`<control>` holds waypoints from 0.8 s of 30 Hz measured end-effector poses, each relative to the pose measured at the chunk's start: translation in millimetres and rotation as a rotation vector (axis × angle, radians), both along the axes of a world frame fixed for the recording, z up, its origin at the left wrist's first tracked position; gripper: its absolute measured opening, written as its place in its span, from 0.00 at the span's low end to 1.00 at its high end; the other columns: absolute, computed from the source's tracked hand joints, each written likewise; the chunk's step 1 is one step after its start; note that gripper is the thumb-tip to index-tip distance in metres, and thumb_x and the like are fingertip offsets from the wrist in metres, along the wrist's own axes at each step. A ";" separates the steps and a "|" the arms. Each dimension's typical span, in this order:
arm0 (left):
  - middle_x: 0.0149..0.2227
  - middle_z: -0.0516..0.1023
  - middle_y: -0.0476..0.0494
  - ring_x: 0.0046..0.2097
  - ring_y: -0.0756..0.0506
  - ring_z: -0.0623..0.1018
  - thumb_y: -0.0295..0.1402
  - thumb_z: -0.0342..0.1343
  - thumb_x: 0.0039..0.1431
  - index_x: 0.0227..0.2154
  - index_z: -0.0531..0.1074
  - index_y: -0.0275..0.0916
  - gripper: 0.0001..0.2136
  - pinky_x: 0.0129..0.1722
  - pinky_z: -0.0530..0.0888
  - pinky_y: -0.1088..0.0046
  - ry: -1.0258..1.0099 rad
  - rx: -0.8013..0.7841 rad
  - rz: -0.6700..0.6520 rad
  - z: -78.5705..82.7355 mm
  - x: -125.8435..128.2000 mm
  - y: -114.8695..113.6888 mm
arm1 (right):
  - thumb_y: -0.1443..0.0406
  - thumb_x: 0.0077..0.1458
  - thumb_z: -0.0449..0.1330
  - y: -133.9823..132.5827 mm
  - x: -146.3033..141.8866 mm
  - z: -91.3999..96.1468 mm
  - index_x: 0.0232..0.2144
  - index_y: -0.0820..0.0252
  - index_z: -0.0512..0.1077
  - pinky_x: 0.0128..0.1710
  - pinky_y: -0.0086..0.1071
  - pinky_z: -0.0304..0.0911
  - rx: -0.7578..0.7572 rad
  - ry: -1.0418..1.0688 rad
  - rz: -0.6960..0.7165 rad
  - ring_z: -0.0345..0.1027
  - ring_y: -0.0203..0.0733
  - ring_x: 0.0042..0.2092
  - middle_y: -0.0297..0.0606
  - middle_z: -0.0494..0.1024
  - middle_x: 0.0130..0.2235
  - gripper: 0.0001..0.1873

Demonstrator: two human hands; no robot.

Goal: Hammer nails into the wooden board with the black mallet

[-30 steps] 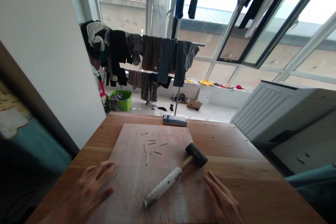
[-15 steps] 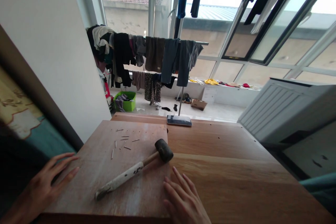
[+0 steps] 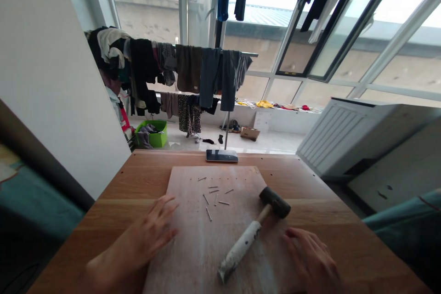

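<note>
A flat wooden board (image 3: 193,252) lies on the wooden table. My left hand (image 3: 155,227) holds its left edge, fingers and thumb parted along the side. At the right edge, my right hand (image 3: 312,257) grips the board with curled fingers, slightly blurred. A mallet with a black head (image 3: 274,202) and a white-wrapped handle (image 3: 241,245) rests slantwise on the board, its head near the right edge. Several loose nails (image 3: 213,191) are scattered over the upper part of the board, below a row of small dots.
A phone (image 3: 222,155) lies at the table's far edge. Beyond it stands a drying rack with clothes (image 3: 189,69) and a green basket (image 3: 158,135). A white ribbed cabinet-like object (image 3: 339,133) is at the right, a white wall (image 3: 51,64) at the left.
The board has slid right across the table between my hands and turned slightly, carrying the mallet and nails. Both hands have moved right with it. The view has shifted a little.
</note>
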State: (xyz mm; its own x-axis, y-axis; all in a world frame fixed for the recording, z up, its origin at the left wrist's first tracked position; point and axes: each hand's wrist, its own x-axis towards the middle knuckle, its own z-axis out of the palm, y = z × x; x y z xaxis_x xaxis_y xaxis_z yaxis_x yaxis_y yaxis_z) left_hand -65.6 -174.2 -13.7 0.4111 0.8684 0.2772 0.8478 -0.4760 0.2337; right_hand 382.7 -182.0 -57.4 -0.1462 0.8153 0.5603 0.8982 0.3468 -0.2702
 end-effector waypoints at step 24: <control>0.47 0.78 0.39 0.51 0.43 0.75 0.32 0.50 0.68 0.47 0.74 0.39 0.10 0.53 0.73 0.62 -0.359 -0.116 -0.449 25.0 156.6 70.1 | 0.53 0.65 0.51 15.4 -66.0 50.0 0.38 0.49 0.74 0.37 0.30 0.65 -0.592 0.212 -0.070 0.78 0.45 0.37 0.32 0.82 0.32 0.14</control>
State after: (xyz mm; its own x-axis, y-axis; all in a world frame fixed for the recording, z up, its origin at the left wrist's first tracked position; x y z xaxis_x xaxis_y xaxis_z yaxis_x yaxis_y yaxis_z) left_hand 90.9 -104.0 11.3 0.6438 0.6640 0.3803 0.4271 -0.7242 0.5413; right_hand 316.6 -166.6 -7.4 -0.0171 0.9996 0.0224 0.8193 0.0268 -0.5728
